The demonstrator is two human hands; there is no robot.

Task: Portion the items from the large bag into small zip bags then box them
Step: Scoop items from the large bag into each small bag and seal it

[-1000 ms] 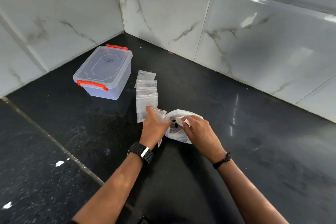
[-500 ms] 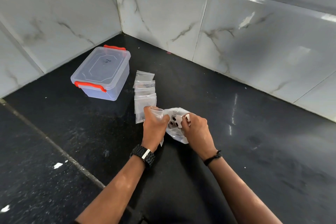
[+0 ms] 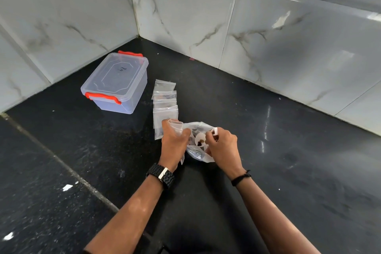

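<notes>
1. Large bag (image 3: 199, 153), of thin clear plastic, is seen lying crumpled on the black surface between the two hands, just in front of the wrists.
2. A small white scoop (image 3: 201, 139) with a few dark pieces in it is pinched in the fingers of the right hand (image 3: 223, 146), directly over the mouth of the large bag; a thin black band is worn on that wrist.
3. A small zip bag (image 3: 175, 126) is gripped in the closed left hand (image 3: 174, 142), its open top standing up above the knuckles beside the scoop; a black watch (image 3: 161, 175) is worn on that wrist.
4. The floor (image 3: 288, 171) is of polished black speckled stone, with a pale joint line (image 3: 61, 163) running diagonally at the left and a few white flecks near it.
5. A row of small zip bags (image 3: 165, 103) is laid flat and overlapping, just beyond the left hand.
6. A clear plastic box (image 3: 116, 84) with red clasps is set further back and to the left, its lid on.
7. White marble-veined wall tiles (image 3: 278, 27) are met at a corner behind the box, glossy with reflected light.
</notes>
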